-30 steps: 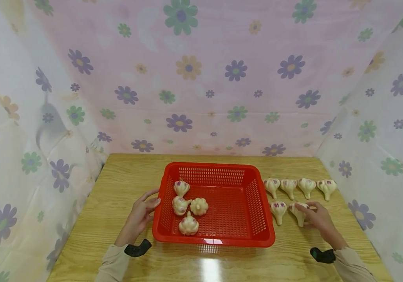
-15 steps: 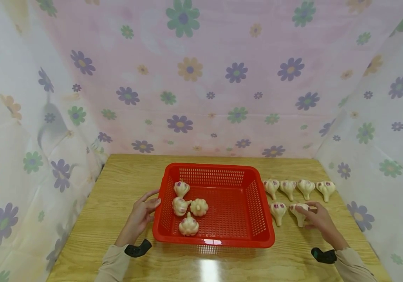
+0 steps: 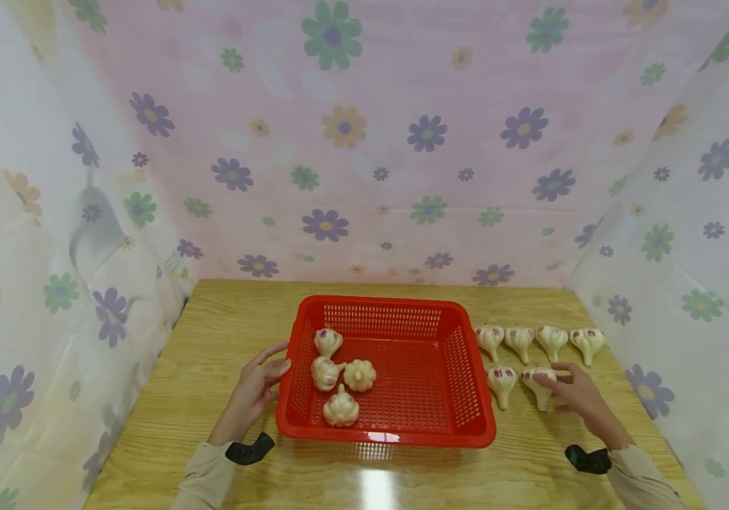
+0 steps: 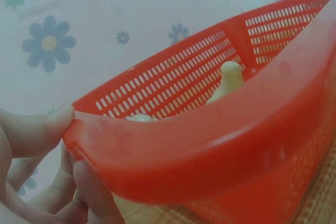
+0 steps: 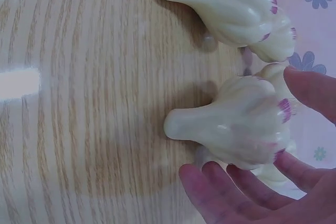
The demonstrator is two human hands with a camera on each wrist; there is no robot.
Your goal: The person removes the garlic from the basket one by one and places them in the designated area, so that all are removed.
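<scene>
My left hand [image 3: 252,393] grips the left rim of a red plastic basket [image 3: 402,433], thumb above and fingers below in the left wrist view. Several white garlic bulbs [image 3: 341,407] lie in the basket's left part. To the right of it, my right hand [image 3: 579,398] is at the right bulb of the front row, a garlic bulb [image 5: 231,124] with purple marks and its stem toward me. In the right wrist view the thumb [image 5: 312,90] stands apart from this bulb, and the loosely spread fingers lie along its other side. Another garlic bulb [image 3: 502,382] lies just left of it.
Behind the front pair, a row of several garlic bulbs [image 3: 552,341] runs along the right of the wooden table [image 3: 236,304]. Flower-patterned cloth [image 3: 396,142] encloses the table at the back and both sides. Black straps [image 3: 587,459] circle both wrists.
Both hands stay in place, the left at the basket rim and the right by the garlic bulb. The whole head view has shifted only slightly.
</scene>
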